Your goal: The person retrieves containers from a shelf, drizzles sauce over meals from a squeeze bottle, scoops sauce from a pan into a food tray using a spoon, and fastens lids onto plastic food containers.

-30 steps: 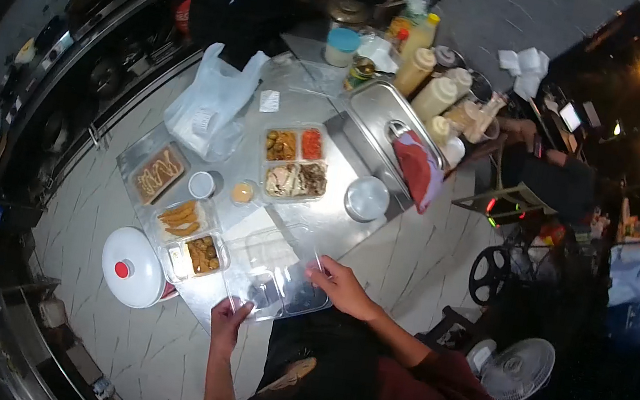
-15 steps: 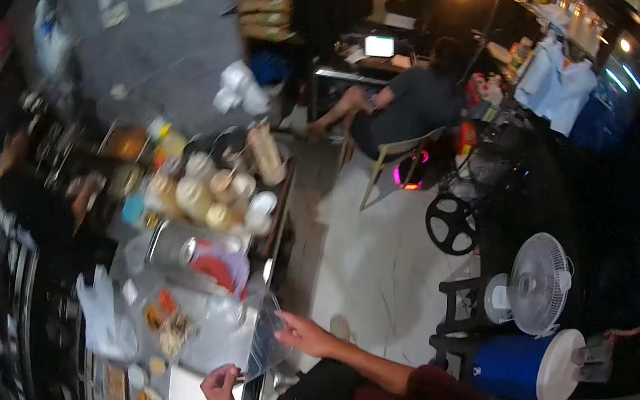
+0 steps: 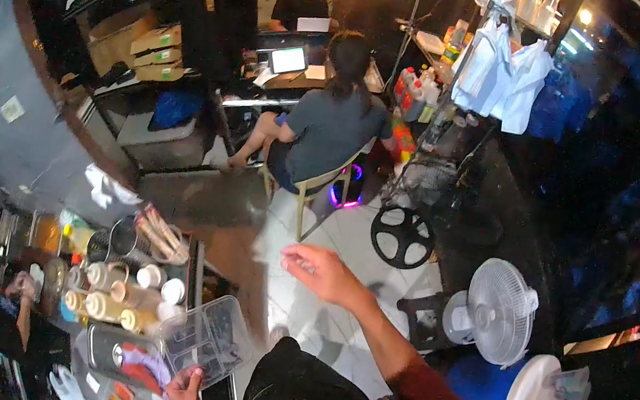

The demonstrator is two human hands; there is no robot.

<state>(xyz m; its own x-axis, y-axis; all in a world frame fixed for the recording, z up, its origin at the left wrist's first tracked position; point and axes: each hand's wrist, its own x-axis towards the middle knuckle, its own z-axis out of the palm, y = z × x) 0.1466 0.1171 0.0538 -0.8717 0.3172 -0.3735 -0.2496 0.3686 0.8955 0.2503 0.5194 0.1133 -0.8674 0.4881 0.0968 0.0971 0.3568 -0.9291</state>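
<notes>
A round blue cooler with white lid (image 3: 487,384) stands at three o'clock from the clear plastic compartment tray (image 3: 210,339), whose long axis points towards two; right hand (image 3: 296,261) hovers apart, fingers loosely bent; left hand (image 3: 191,379) pinches its six-o'clock edge.

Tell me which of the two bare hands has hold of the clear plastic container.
The left bare hand: its fingers grip the clear, compartmented plastic container by its edge. The right bare hand, higher in the view, holds nothing.
</notes>
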